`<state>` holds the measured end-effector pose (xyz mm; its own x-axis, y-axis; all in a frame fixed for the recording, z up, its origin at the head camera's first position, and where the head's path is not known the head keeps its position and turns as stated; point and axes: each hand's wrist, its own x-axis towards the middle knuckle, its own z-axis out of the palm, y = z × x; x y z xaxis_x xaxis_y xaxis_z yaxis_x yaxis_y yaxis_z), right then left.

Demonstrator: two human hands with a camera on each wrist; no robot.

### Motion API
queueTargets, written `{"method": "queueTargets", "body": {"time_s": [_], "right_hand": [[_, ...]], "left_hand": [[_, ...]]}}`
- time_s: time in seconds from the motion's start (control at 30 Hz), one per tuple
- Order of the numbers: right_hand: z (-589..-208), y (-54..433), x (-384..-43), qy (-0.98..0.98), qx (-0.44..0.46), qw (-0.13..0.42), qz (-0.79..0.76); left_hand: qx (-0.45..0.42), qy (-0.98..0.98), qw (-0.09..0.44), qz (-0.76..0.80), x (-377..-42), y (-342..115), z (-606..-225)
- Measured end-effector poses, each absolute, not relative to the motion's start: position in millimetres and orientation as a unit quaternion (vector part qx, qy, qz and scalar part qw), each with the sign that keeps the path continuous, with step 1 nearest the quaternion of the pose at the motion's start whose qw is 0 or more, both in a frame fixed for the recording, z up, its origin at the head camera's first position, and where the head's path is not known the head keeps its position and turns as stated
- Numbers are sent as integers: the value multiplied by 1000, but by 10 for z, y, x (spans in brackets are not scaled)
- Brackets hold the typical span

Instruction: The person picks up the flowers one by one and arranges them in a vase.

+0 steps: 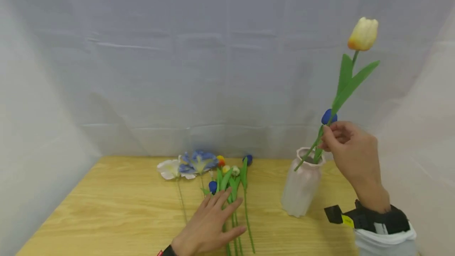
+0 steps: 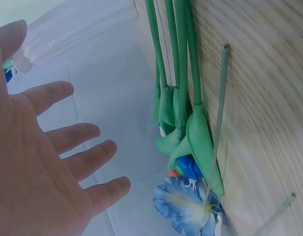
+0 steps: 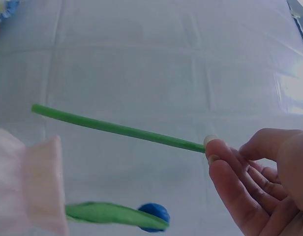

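My right hand [image 1: 353,153] pinches the green stem [image 3: 122,130] of a white-and-yellow tulip [image 1: 363,34] between thumb and fingertips. The tulip tilts up to the right, and its bare stem end overlaps the rim of a pale pink vase [image 1: 301,192] in the head view. In the right wrist view that end is apart from the vase. A blue tulip [image 3: 154,217] with a green leaf stands in the vase. My left hand [image 1: 209,222] is spread, palm down, above a bunch of tulips [image 2: 181,113] lying on the table; its fingers hold nothing.
A blue flower [image 1: 200,162] and a white flower [image 1: 170,169] lie left of the bunch on the wooden table [image 1: 106,208]. Another dark blue tulip [image 1: 248,159] lies at its right side. A pale sheet [image 1: 199,70] hangs behind the table.
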<state>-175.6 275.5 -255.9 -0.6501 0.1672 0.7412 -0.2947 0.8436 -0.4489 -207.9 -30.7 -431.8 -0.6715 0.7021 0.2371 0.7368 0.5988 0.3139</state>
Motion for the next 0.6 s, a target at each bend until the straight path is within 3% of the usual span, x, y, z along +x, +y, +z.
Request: {"method": "queueTargets", "body": {"time_s": [0.37, 0.6], "right_hand": [[-2373, 3016, -1711, -847, -26, 431, 309], [-2557, 3039, -1779, -876, -46, 390, 280]], "left_hand": [[-410, -891, 38, -191, -2076, -213, -4321], [-410, -891, 27, -193, -2095, -182, -4362]]}}
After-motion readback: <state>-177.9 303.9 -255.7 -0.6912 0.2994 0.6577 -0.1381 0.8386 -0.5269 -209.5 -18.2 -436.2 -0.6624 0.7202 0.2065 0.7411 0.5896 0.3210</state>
